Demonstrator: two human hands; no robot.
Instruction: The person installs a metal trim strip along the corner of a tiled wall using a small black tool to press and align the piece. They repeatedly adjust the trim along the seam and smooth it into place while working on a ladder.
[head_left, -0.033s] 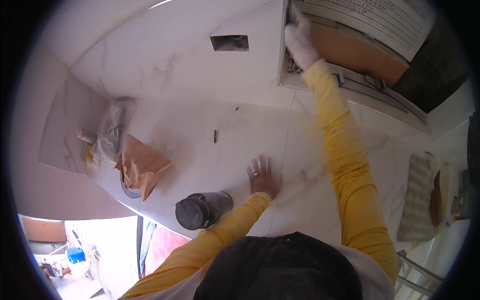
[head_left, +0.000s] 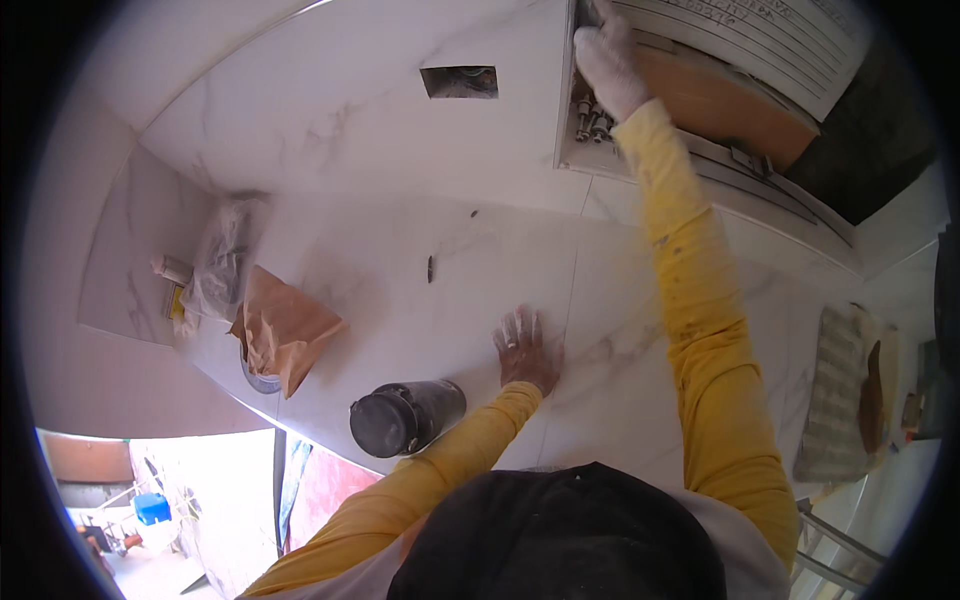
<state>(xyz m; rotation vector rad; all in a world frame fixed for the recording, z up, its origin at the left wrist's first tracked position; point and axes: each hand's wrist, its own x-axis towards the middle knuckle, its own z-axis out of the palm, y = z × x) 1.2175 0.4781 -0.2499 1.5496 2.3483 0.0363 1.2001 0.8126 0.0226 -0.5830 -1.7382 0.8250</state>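
Note:
My left hand, dusted white, lies flat with fingers spread on the white marble-look tile surface. Beside that forearm, a dark cylindrical container rests on its side. My right hand, coated in pale dust, reaches to the inner left edge of a framed opening at the upper right. One finger points up along this edge while the others look curled; anything inside them is hidden. Just below it, several small metal bolt-like pieces stand in the frame's corner.
Brown paper and a clear plastic bag lie at left. A rectangular cutout pierces the tiled wall. Lined paper hangs in the opening. A ridged grey mat is at right. The surface's left edge drops to a bright area below.
My right hand has moved slightly up and right along the opening's edge, showing more of the metal pieces below it. My left hand stays in place.

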